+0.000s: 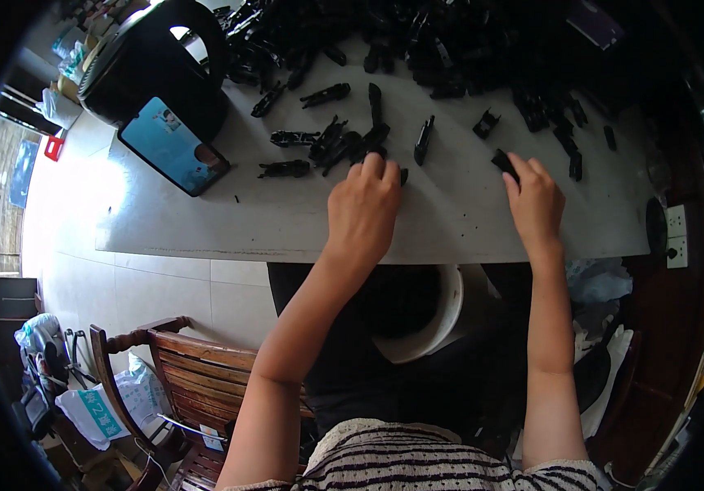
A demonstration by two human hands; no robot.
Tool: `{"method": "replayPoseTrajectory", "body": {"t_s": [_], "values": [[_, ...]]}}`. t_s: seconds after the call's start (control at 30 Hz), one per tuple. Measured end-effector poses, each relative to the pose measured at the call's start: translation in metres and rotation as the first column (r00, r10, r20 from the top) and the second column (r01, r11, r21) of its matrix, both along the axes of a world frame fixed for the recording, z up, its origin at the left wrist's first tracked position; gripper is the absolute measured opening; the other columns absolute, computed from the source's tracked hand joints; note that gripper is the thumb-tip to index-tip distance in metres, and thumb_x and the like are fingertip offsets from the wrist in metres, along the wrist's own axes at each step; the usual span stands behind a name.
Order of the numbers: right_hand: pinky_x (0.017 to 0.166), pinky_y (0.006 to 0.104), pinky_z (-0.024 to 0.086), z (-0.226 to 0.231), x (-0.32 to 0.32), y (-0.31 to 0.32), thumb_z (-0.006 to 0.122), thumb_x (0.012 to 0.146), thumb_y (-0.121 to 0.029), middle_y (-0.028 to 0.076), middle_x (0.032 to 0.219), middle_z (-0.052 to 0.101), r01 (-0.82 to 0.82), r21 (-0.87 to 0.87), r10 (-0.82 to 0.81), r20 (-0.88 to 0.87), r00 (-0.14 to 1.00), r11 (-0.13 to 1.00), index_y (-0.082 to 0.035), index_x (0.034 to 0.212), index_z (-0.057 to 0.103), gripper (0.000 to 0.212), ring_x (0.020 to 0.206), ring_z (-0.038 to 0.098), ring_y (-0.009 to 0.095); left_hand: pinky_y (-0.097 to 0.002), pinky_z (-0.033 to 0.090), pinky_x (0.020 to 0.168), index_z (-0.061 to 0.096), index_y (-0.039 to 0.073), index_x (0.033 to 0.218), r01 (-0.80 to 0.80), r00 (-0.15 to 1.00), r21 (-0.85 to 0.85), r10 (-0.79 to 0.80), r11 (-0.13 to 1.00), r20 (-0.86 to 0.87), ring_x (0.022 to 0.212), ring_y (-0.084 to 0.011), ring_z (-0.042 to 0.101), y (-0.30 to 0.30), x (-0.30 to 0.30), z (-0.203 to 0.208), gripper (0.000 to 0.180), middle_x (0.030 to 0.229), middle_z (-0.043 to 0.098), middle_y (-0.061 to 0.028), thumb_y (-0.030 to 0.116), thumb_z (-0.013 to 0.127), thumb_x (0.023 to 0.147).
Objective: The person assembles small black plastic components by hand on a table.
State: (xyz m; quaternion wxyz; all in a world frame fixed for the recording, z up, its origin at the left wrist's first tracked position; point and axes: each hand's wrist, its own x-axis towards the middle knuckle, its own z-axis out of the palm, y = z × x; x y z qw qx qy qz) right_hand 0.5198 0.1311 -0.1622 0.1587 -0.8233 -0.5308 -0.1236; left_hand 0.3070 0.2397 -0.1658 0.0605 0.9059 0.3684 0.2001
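Note:
On the pale table (286, 221) lie many small, narrow black plastic parts. My left hand (364, 204) is at the near end of a loose cluster of them (335, 147), its fingers curled down around a black part (404, 176) whose end shows beside the fingertips. Farther right, my right hand (537, 200) pinches another black plastic part (502, 162) between thumb and fingers, close to the tabletop. Between the hands, one narrow part (424, 141) rests alone. A short, wider piece (487, 123) sits just beyond the right hand.
A phone (173, 147) with a lit screen leans on a black kettle (151, 65) at the far left. Dark parts are heaped (442, 41) along the back. Below the table's near edge stands a white bucket (450, 307). A wooden chair (204, 368) is at the lower left.

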Motion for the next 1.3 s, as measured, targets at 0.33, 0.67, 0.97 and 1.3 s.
{"method": "replayPoseTrajectory", "body": {"t_s": [0.33, 0.67, 0.97, 1.3], "values": [[0.062, 0.0389, 0.048, 0.005, -0.064, -0.01, 0.07, 0.078, -0.014, 0.009, 0.082, 0.053, -0.288, 0.004, 0.286, -0.132, 0.949, 0.958, -0.007, 0.092, 0.054, 0.022, 0.076, 0.059, 0.029, -0.028, 0.046, 0.059, 0.056, 0.004, 0.104, 0.231, 0.834, -0.527, 0.113, 0.818, 0.54, 0.067, -0.0172, 0.058, -0.021, -0.034, 0.01, 0.028, 0.076, 0.056, -0.0061, 0.001, 0.064, 0.077], [0.07, 0.0359, 0.048, 0.025, -0.117, -0.016, 0.072, 0.07, -0.001, 0.011, 0.092, 0.057, -0.301, 0.356, 0.44, -0.42, 0.794, 0.885, -0.002, 0.099, 0.059, 0.031, 0.083, 0.059, 0.029, -0.0199, 0.043, 0.065, 0.055, 0.003, 0.117, 0.512, 0.573, -0.694, 0.401, 0.506, 0.715, 0.068, -0.0038, 0.051, -0.039, -0.03, -0.003, 0.035, 0.078, 0.054, 0.0022, 0.003, 0.065, 0.084], [0.068, 0.0246, 0.046, 0.014, -0.1, -0.032, 0.074, 0.08, -0.021, 0.003, 0.081, 0.06, -0.088, 0.27, 0.278, -0.955, 0.103, 0.959, -0.001, 0.088, 0.06, 0.026, 0.074, 0.057, 0.009, -0.0207, 0.042, 0.076, 0.053, 0.002, 0.114, 0.634, 0.479, -0.61, 0.378, 0.476, 0.793, 0.078, -0.0052, 0.055, -0.053, -0.032, -0.001, 0.038, 0.097, 0.062, -0.0009, 0.005, 0.07, 0.081], [0.072, 0.0336, 0.051, 0.001, -0.003, 0.037, 0.055, 0.084, 0.003, 0.009, 0.115, 0.052, -0.125, 0.287, 0.234, -0.386, 0.892, 0.95, -0.007, 0.11, 0.058, 0.028, 0.088, 0.061, 0.021, -0.0256, 0.045, 0.068, 0.053, 0.003, 0.104, 0.444, 0.713, -0.705, 0.257, 0.554, 0.652, 0.071, -0.0148, 0.057, -0.01, -0.011, 0.007, 0.016, 0.089, 0.053, -0.0068, 0.006, 0.054, 0.087]]}}
